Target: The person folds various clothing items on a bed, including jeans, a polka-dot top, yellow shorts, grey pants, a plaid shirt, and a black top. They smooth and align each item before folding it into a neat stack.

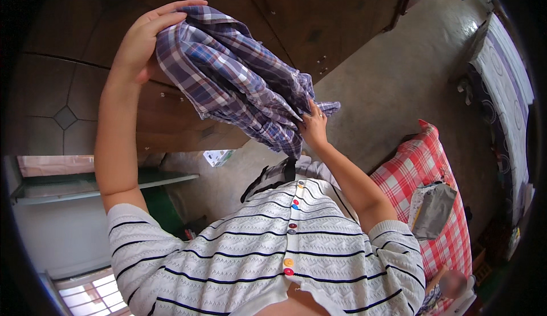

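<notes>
A blue, purple and white plaid shirt (pixel 228 71) hangs bunched and slanting between my two hands, in front of a dark wooden cabinet (pixel 194 111). Up at the top left, my left hand (pixel 149 37) grips one end of it, thumb and fingers closed over the cloth. Lower and to the right, my right hand (pixel 313 125) holds the other end, its fingers pressed into the folds. A short tip of fabric sticks out past the right hand. Part of the right fingers is hidden by the cloth.
At the right is a red and white checked cloth (pixel 393 182) with a grey bag (pixel 436 210) lying on it. Farther right stands a surface under a patterned grey cover (pixel 501 82). A glass-topped shelf (pixel 114 188) is at the left. The floor (pixel 382 99) is grey.
</notes>
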`<state>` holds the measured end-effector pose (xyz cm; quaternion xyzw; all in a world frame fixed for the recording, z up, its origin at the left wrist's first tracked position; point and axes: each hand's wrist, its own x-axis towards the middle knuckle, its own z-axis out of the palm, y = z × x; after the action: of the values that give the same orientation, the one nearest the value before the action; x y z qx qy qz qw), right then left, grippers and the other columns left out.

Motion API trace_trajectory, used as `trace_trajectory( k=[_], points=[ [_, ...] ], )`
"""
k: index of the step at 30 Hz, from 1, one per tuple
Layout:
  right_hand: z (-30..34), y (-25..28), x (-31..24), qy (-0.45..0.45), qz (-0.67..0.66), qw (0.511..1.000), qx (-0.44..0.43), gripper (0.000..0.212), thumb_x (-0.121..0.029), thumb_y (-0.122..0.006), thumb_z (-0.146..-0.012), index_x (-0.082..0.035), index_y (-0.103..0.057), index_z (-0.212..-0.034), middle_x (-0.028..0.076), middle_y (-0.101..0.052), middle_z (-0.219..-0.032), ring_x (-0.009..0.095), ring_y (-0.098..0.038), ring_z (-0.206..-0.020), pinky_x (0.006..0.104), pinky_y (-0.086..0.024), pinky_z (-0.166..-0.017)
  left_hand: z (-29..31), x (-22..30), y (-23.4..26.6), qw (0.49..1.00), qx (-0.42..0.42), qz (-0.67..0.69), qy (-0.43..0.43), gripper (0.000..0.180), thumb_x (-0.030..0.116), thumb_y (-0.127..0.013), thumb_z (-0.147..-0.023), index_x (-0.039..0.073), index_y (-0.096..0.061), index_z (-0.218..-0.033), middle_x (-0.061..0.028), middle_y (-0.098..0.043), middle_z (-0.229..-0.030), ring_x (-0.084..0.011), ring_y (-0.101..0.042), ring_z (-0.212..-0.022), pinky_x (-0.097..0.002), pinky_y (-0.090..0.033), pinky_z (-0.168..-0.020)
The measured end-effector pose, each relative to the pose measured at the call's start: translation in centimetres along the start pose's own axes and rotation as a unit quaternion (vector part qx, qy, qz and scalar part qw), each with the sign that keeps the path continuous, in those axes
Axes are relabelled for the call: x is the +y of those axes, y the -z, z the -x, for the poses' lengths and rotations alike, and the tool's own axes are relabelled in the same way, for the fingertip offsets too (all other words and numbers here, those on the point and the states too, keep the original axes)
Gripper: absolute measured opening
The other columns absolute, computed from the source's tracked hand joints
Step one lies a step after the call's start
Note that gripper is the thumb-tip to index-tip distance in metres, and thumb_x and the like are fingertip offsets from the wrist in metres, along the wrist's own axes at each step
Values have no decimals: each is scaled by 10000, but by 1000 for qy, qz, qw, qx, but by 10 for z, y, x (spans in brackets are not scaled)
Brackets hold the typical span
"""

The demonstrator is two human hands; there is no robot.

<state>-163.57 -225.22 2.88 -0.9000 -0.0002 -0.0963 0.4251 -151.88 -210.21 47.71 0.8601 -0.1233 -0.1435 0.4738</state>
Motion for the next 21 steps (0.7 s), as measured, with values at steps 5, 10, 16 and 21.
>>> trace_trajectory(
  k=[5, 10, 16, 21],
  points=[
    [-2, -7, 26, -22, -62, 997, 42, 208, -38, -605, -720, -41, -652, -923, 112, -594, -1152, 316, -538, -1090, 517, -321, -986, 4, -8, 3, 999, 35, -20, -26, 345, 148, -484, -879, 101, -646, -1180, -82, -664, -1058, -156, -641, -932, -254, -534, -820],
    [-21, 79, 91, 16, -98, 994, 39, 198, 1, -629, -707, -18, -652, -902, 159, -620, -797, 317, -599, -697, 399, -481, -627, 13, -39, 20, 964, 83, -234, -92, 376, 70, -399, -906, 139, -673, -1154, -54, -656, -1116, -149, -633, -962, -248, -529, -808],
    [-26, 217, 85, -9, -65, 995, 71, 282, 128, -564, -722, 4, -661, -957, 114, -637, -895, 225, -618, -817, 280, -474, -743, 18, -85, 25, 993, 10, -109, 53, 382, 65, -419, -900, 155, -651, -1191, -58, -659, -1097, -123, -652, -870, -228, -544, -732],
    [-18, 276, 82, -45, -135, 984, 110, 255, 129, -538, -751, 9, -629, -957, 105, -615, -904, 224, -611, -846, 283, -473, -749, 7, -102, 38, 993, -16, -97, 60, 437, 56, -429, -878, 197, -607, -1251, -48, -656, -1080, -118, -655, -814, -206, -545, -629]
  ],
)
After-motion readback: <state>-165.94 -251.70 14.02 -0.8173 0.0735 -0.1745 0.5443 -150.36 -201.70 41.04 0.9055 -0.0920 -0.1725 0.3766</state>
